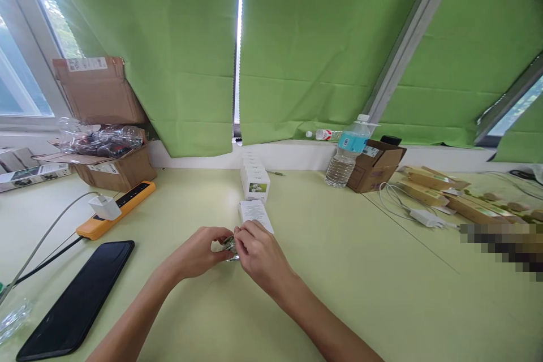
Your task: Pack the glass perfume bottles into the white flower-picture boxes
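Observation:
My left hand (202, 250) and my right hand (262, 254) meet over the pale green table (348, 271). Both are closed around a small shiny packet (229, 246) held between the fingertips; most of it is hidden. Just beyond my right hand lies a small white box (255, 214) on its side. Behind it a row of white boxes (253, 177) with a green flower picture runs toward the window sill.
A black phone (80, 297) lies at the left, near an orange power strip (119, 208) with a white charger. Cardboard boxes (110, 167) stand back left. A water bottle (347, 154) and a small carton (373, 165) stand back right, with cables and long flat boxes (441, 192) beyond.

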### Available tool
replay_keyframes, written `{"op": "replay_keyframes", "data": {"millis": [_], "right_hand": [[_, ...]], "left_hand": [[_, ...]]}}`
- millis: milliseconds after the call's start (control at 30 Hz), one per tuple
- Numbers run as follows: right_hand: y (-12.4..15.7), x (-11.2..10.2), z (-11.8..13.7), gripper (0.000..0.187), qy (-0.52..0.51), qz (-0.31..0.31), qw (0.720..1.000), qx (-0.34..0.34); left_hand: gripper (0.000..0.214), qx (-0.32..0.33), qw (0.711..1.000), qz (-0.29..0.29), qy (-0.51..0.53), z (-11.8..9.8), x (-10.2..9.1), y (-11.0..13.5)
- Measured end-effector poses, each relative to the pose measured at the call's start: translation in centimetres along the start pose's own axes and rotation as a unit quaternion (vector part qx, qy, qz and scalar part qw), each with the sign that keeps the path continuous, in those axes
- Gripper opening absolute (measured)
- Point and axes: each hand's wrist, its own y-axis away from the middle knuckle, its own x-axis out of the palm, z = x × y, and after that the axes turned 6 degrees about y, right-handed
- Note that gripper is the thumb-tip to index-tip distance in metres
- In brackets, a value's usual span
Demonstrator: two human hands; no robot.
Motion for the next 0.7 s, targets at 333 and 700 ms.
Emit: {"op": "replay_keyframes", "data": {"millis": [333, 700], "right_hand": [[0.00, 0.15, 0.23, 0.018, 0.015, -0.011, 1.000, -0.002], [-0.51, -0.66, 0.72, 0.017, 0.065, 0.027, 0.997, -0.016]], "left_hand": [[0.014, -0.003, 1.000, -0.003, -0.001, -0.06, 0.04, -0.04], [0.016, -0.006, 1.000, -0.006, -0.009, -0.36, 0.03, 0.00]]}}
